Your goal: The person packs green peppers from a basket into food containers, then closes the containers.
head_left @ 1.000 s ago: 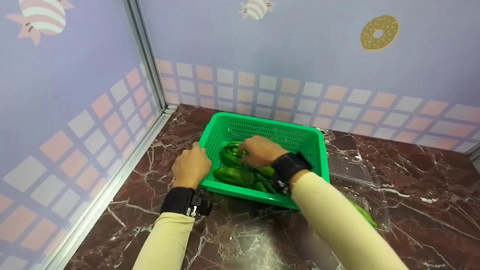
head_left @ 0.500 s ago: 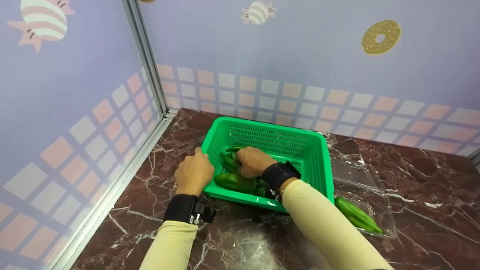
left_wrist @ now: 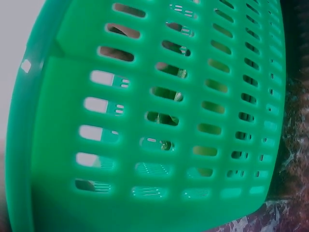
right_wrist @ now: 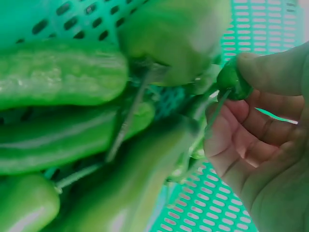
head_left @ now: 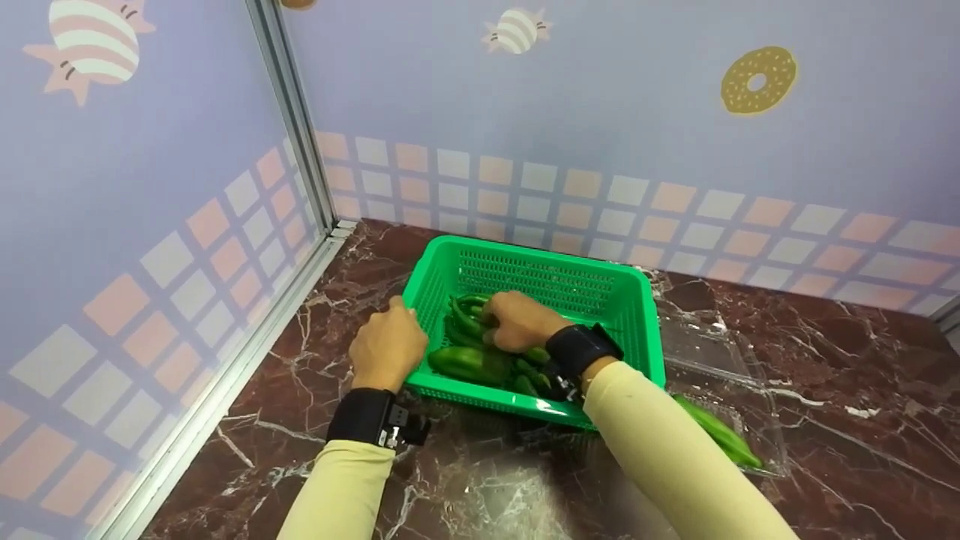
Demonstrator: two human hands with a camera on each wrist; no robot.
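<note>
A green slotted basket (head_left: 540,255) sits on the marble counter with several green peppers (head_left: 469,361) inside. My left hand (head_left: 388,345) grips the basket's left rim from outside; the left wrist view is filled by the basket wall (left_wrist: 145,145). My right hand (head_left: 517,321) reaches into the basket over the pile. In the right wrist view its fingers (right_wrist: 260,140) curl round a pepper by the stem end, with other peppers (right_wrist: 63,77) packed beside it on the basket floor (right_wrist: 270,29).
A clear plastic tray (head_left: 705,337) lies right of the basket, with a long green pepper (head_left: 716,435) in it, partly hidden by my right sleeve. Patterned walls close the left and back sides. Bare marble counter (head_left: 487,487) lies in front.
My right hand has shifted slightly among the peppers, first toward me, then back to the right. The left hand has stayed on the basket rim.
</note>
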